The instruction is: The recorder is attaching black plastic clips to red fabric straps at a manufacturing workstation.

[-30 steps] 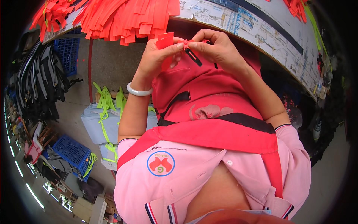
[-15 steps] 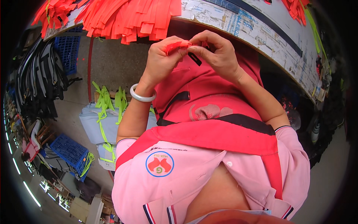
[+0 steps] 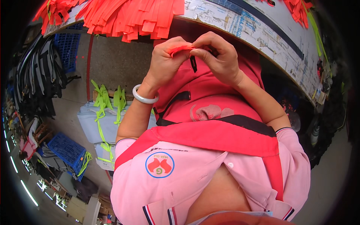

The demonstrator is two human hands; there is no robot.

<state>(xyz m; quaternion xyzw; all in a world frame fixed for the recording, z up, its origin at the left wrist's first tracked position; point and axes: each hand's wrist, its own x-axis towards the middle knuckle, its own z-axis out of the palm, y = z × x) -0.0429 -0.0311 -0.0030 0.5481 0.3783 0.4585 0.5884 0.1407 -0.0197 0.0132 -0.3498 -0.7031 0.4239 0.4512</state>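
Both hands meet in front of the red apron, just off the table's edge. My left hand (image 3: pixel 167 59) is closed around an orange-red fabric strip (image 3: pixel 181 49), part of which shows above its thumb. With thumb and forefinger, my right hand (image 3: pixel 221 58) pinches the strip's end, touching the left fingertips. A small black slotted piece (image 3: pixel 193 64), like a strap buckle, hangs below the right fingertips. How it joins the strip is hidden by my fingers. A pale bangle circles my left wrist.
Many orange-red strips (image 3: pixel 129 18) drape over the table edge at the far left. The worn white tabletop (image 3: pixel 262 32) runs to the right, with more strips at its far end. Bundled pale sheets (image 3: pixel 92 122) tied with lime ribbon and a blue crate (image 3: pixel 67 150) stand at left.
The black piece has swung from slanting to hanging nearly upright. My right hand has tilted slightly, and more of the strip shows flat above the left thumb.
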